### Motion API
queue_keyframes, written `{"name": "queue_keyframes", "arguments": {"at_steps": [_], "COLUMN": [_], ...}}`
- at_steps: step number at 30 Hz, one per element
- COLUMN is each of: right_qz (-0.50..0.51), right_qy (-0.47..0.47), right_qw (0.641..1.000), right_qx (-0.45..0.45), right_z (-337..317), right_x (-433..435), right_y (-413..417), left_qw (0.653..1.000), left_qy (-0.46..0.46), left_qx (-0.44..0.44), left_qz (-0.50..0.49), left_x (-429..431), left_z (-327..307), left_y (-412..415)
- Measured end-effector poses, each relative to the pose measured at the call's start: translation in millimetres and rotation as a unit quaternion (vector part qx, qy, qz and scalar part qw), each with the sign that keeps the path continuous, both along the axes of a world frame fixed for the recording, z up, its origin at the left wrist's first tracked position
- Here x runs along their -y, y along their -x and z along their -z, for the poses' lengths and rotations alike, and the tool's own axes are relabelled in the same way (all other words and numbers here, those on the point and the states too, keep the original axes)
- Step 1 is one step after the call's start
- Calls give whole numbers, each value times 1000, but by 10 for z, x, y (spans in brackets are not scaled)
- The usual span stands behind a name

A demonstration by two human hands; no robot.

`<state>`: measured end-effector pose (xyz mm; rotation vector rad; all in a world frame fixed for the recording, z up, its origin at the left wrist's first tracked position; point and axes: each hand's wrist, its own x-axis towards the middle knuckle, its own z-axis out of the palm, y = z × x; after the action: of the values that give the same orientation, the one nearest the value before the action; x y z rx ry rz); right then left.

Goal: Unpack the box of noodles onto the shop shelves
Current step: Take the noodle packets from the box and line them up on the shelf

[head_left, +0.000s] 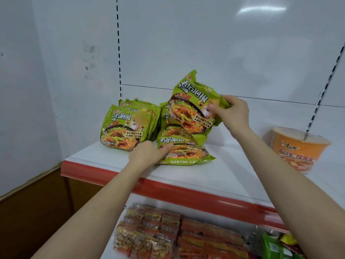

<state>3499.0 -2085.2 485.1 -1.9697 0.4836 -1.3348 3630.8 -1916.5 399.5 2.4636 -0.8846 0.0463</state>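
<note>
the right grip (231, 113) is closed on the right edge of a green noodle packet (188, 109), thumb on the printed front and fingers curled behind. the packet is tilted, with its top corner up against the white back panel (224, 43), and it sits over a small pile of the same packets (173, 129) in the middle of the shelf (233, 176). the left grip (147, 154) is open, with straight fingers touching the left end of a flat packet (186, 150) that lies in front of the pile, near the shelf's red front strip (186, 191). a row of packets (123, 126) stands leaning at the shelf's left rear corner. an orange noodle bowl (296, 146) stands toward the right edge, well apart. the lower shelf (119, 202) holds red-orange packs (149, 234).
</note>
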Motion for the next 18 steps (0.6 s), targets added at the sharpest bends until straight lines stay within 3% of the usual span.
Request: {"name": "queue_keyframes", "arguments": {"at_steps": [2,5,10,14,18], "right_qz": [28,49,67,81,79], "right_qy": [29,42,51,57,63], "right_qw": [999,998,996,995,994], "right_qx": [-3,-2,9,27,38], "right_z": [-14,-6,20,-56,-136], "right_x": [65,200,338,422,484], "right_y": [42,120,217,258,289], "left_qw": [997,983,960,931,949], "left_qy": [-25,6,103,251,290], "left_qx": [-70,-177,-251,-257,-124], "left_qz": [24,48,76,58,-25], "left_x": [85,161,182,237,448], "left_z": [-88,-189,-213,-193,-176], "left_y": [-50,-81,-81,-119,-143]}}
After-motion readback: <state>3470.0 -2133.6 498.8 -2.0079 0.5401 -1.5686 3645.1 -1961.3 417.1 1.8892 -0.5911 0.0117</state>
